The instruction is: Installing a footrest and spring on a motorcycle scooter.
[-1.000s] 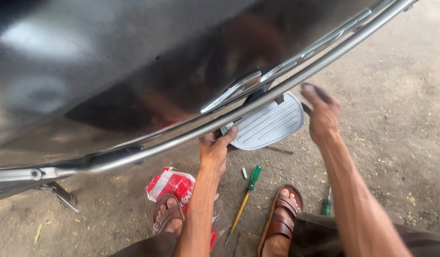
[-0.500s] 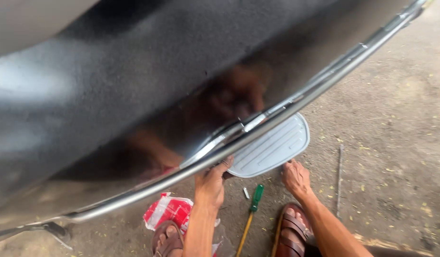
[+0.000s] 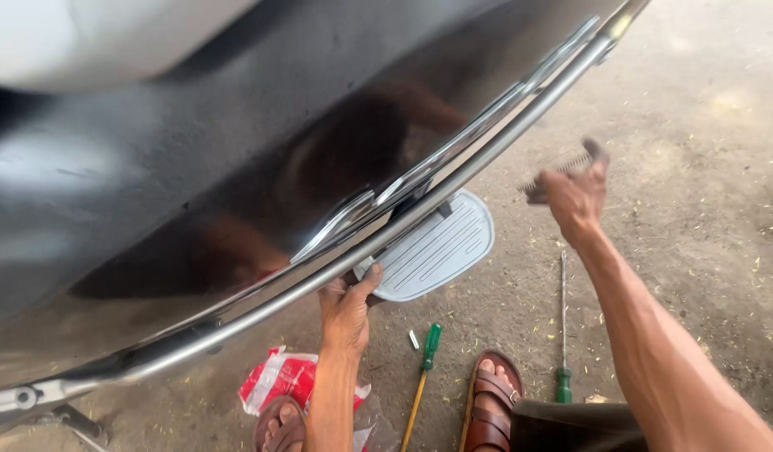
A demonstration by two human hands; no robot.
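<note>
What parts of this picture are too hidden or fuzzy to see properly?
Head view:
- Tool in the right hand: motion blur; ridged, kind unclear.
- Left hand fingertips: hidden behind the chrome bar, so what they grip is unseen.
- Footboard: near end hidden by the bar.
- Red bag: partly covered by the left arm and foot.
- Black body panel: blurred, cut off by the frame.

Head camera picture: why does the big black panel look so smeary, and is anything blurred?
Head view: the glossy black panel mirrors daylight as pale glare at the upper left and shows dim reddish reflections; the raised right hand and the ridged piece it holds are motion-blurred; the left hand at the chrome rail looks sharper.
</note>
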